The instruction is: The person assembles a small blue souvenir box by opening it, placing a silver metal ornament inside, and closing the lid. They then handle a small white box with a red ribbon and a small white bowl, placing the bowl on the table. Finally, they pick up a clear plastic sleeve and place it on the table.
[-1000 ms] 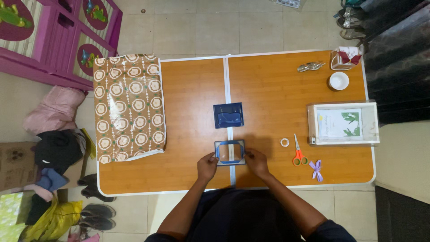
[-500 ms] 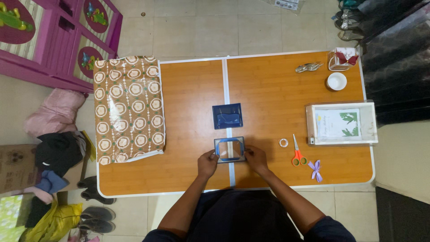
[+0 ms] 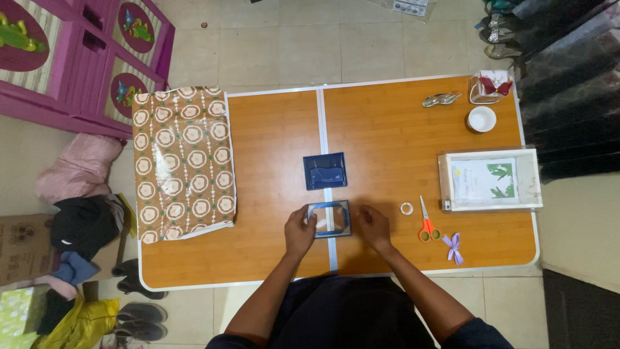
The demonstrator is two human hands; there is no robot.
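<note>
Seen from above, the person holds a small blue box (image 3: 329, 218) at the near edge of the table (image 3: 271, 148), right on the pale centre seam. Left hand (image 3: 299, 231) clamps the box's left side, thumb over the rim; right hand (image 3: 373, 226) sits at its right side, fingers touching the edge, though whether it truly pinches cannot be told. The box is open-topped, with a pale lining showing inside.

At 12 o'clock from the box, just apart, lies a dark blue lid (image 3: 325, 170), flat on the seam. At 3 o'clock: a tape roll (image 3: 406, 208), then orange scissors (image 3: 426, 223) and a purple bow (image 3: 454, 247). Further at 2 o'clock, a white tray (image 3: 488, 180) holds a leaf-print card. Far at 1 o'clock, a white cup (image 3: 482, 119). At 9 to 10 o'clock, wrapping paper (image 3: 184, 170) covers the table's left end.

The box looks like light, thin card: stiff enough at the corners, walls likely to flex if squeezed mid-span. Best held by opposite side walls near the corners, as now, with light pressure.
</note>
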